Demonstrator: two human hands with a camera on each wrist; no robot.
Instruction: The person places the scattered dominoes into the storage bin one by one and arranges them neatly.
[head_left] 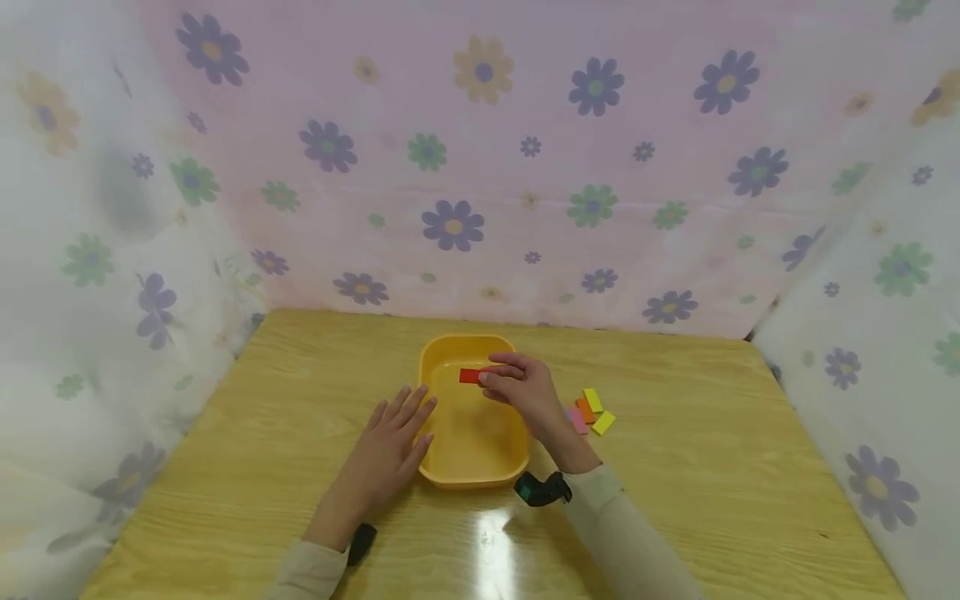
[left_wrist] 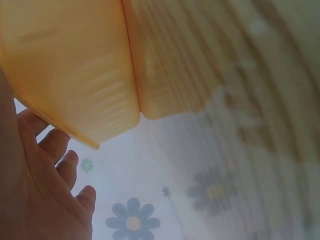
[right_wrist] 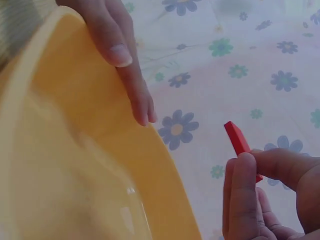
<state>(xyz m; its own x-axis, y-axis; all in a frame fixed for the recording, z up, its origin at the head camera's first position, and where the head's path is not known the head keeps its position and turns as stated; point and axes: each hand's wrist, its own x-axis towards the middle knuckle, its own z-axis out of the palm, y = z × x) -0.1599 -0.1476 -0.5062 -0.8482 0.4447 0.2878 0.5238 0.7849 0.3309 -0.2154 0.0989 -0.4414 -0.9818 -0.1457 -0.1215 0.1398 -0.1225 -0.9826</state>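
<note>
A red rectangular block (head_left: 469, 376), thin and flat, is pinched between the thumb and fingers of my right hand (head_left: 525, 390). That hand is over the upper right part of a yellow plastic tray (head_left: 474, 482). In the right wrist view the red block (right_wrist: 237, 138) sticks out past the fingertips, tilted. My left hand (head_left: 390, 446) rests at the tray's left rim with its fingers stretched out. In the left wrist view the left hand's fingers (left_wrist: 67, 167) lie along the tray's outer edge.
Right of the tray several small flat blocks lie in a loose group on the wooden table (head_left: 675, 483), among them a yellow block (head_left: 603, 422), an orange block (head_left: 585, 410) and a pink block (head_left: 577, 420). A flowered curtain (head_left: 525, 167) surrounds the table's back and sides.
</note>
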